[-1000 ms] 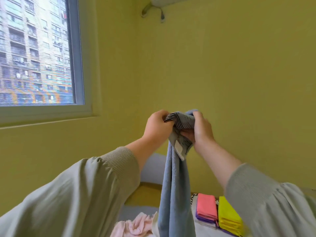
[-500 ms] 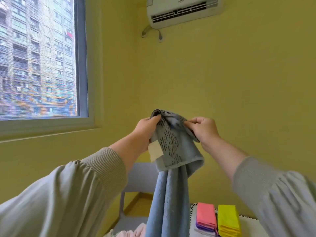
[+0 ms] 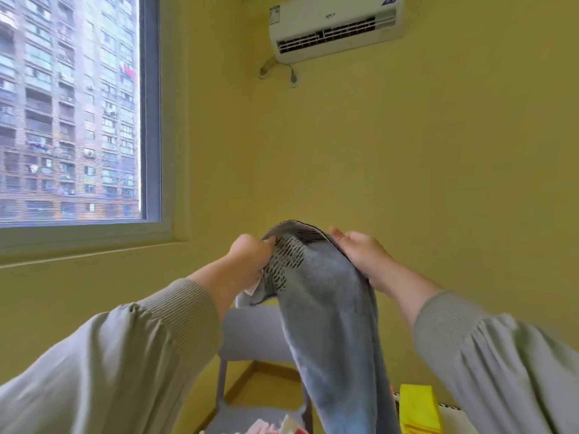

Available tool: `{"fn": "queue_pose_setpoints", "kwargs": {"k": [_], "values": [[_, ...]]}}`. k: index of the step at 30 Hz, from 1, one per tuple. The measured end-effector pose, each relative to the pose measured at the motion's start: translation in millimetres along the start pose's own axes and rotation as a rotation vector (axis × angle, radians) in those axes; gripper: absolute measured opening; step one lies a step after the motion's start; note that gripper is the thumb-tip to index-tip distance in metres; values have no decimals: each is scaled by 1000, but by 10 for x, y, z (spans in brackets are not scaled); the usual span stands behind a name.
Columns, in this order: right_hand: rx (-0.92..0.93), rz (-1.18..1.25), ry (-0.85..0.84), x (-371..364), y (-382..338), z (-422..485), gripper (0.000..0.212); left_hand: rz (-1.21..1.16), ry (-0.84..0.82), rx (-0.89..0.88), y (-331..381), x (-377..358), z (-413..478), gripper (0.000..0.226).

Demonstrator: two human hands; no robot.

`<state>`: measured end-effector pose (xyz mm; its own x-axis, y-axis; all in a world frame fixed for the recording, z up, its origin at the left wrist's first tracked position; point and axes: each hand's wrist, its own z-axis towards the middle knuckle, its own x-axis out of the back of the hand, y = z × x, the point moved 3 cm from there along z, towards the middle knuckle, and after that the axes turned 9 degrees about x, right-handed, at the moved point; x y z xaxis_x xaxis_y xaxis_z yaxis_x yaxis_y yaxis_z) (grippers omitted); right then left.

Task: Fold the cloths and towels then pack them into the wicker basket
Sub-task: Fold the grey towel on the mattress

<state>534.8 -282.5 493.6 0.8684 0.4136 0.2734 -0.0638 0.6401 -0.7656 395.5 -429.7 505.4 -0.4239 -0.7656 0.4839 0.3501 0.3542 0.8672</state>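
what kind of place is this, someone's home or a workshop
Probably a room in a flat, several floors up: a wall-mounted air conditioner, a window facing a high-rise apartment block, and a blue towel held up for folding.

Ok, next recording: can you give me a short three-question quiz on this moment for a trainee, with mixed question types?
1. Which hand pinches the patterned end of the blue towel?
2. True or false: the towel lies folded flat on a table.
3. The folded cloth at lower right is: A pink, B yellow, C green.

Key
1. The left hand; the right hand is on the other side of the towel's top edge.
2. False: it hangs in the air from both raised hands.
3. B.
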Motion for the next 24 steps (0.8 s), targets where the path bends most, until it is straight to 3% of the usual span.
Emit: {"fn": "queue_pose_setpoints", "kwargs": {"k": [2, 4, 5, 7, 9, 12, 15, 20, 24], "values": [[-48, 10, -241, -122, 27, -63, 66, 3, 59, -36, 40, -35, 46, 46], [-51, -106, -406, -176, 78, -106, 50, 18, 80, -40, 98, -12, 55, 46], [-38, -215, -411, -162, 122, -91, 36, 37, 56, -46, 122, 3, 70, 48], [-37, -406, -241, -53, 187, -17, 12, 195, -70, -76, 125, 21, 87, 54], [-96, -445, -34, 80, 223, 48, 12, 402, -287, -50, 41, 10, 101, 59], [-191, -368, 149, 240, 256, 108, 15, 416, -499, 73, -135, 10, 116, 37], [-243, -321, 221, 328, 299, 124, 10, 236, -466, 67, -262, 19, 177, 18], [-243, -511, 182, 292, 364, 102, 12, -324, -361, 19, -284, 28, 260, 18], [-199, -619, 218, 265, 384, 68, 11, -334, -171, -71, -216, 77, 219, 7]]}}
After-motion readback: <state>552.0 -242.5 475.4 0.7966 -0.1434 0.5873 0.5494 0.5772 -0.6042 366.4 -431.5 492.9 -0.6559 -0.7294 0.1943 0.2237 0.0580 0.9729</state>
